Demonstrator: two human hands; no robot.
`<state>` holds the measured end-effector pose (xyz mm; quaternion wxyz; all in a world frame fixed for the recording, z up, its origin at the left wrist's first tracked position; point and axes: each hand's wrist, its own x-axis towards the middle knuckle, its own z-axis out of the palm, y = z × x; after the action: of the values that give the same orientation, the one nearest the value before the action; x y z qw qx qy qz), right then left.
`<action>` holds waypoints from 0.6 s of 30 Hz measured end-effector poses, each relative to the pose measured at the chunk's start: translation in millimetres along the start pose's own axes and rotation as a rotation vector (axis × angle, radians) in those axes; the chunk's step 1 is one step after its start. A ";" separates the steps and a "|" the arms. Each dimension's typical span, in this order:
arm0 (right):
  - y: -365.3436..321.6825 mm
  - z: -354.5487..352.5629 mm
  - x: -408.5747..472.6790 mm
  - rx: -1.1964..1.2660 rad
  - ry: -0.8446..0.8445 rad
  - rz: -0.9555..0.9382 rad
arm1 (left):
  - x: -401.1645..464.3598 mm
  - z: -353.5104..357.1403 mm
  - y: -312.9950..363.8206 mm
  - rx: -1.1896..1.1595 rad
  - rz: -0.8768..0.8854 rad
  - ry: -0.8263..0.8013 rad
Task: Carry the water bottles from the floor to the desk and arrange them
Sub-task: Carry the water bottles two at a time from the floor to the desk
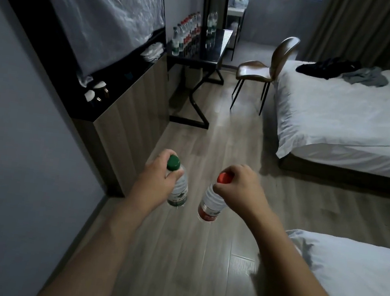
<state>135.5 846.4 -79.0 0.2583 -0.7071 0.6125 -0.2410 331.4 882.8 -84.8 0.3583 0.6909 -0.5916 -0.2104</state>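
Left hand (158, 175) curled its fingers around the neck of a clear, ribbed plastic bottle with a green cap (176, 187), which hung down and tilted toward 5 o'clock. Right hand (238, 190) pinched the neck of a matching bottle with a red cap (212, 202) and a red label band, tilted toward 7 o'clock. Both bottles were off the floor, close together but apart.

Wood-grain plank flooring (188, 257) with a dull sheen ran toward 12 o'clock. At 11 o'clock stood a glossy black desk (213, 49) on angled metal legs, with a row of bottles (185, 36) along its left edge and two more (212, 22) near the back. A curved brown leather chair (262, 70) sat at 1 o'clock, just beside a bed with white sheets (340, 116). A wood-panelled cabinet with a black top (125, 105) lined the wall at 10 o'clock.

An open strip of floor lay between cabinet and bed, leading to the desk.
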 end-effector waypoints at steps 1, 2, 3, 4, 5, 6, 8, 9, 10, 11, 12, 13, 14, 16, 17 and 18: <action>0.4 -2.7 13.2 0.004 0.004 0.001 | 13.0 2.4 0.4 -0.001 0.006 0.011; 1.3 -5.4 26.5 0.008 0.011 0.002 | 25.8 5.3 1.3 0.001 0.014 0.018; 2.8 -8.0 39.4 0.009 0.018 0.002 | 38.4 8.5 2.5 0.006 0.022 0.022; 4.8 -10.2 52.5 0.008 0.024 0.002 | 51.7 12.3 3.6 0.012 0.026 0.024; 7.7 -11.8 66.2 0.006 0.029 0.003 | 65.7 16.6 4.3 0.019 0.024 0.025; 11.2 -13.3 80.3 0.006 0.032 0.008 | 80.0 21.4 4.9 0.023 0.017 0.027; 18.9 -16.0 108.4 0.006 0.028 0.024 | 108.2 31.9 6.9 0.015 0.007 0.022; 23.0 -17.4 123.3 -0.001 0.021 0.029 | 122.6 37.9 8.5 0.007 0.008 0.019; 27.1 -18.5 138.7 -0.014 0.011 0.031 | 137.3 44.3 10.0 -0.001 0.010 0.017; 30.9 -19.7 154.2 -0.026 -0.001 0.032 | 151.9 50.5 11.5 -0.009 0.008 0.016; 34.2 -21.4 170.1 -0.029 -0.013 0.030 | 166.3 55.8 14.1 -0.016 0.004 0.016; 36.8 -24.5 186.5 -0.025 -0.023 0.025 | 181.2 60.2 17.7 -0.020 -0.001 0.019; 39.2 -28.5 203.1 -0.020 -0.029 0.018 | 196.5 64.1 22.2 -0.018 -0.005 0.021; 44.3 -38.1 235.7 -0.013 -0.022 0.004 | 227.8 72.1 31.1 -0.009 -0.011 0.025; 46.3 -43.7 251.6 -0.009 -0.015 -0.003 | 243.0 75.6 35.6 -0.004 -0.011 0.027; 47.8 -49.3 267.3 -0.007 -0.007 -0.013 | 257.5 78.9 40.0 -0.001 -0.007 0.033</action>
<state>103.4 572.6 -67.0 0.2562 -0.7128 0.6080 -0.2381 302.8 612.4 -72.3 0.3677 0.6962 -0.5830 -0.2007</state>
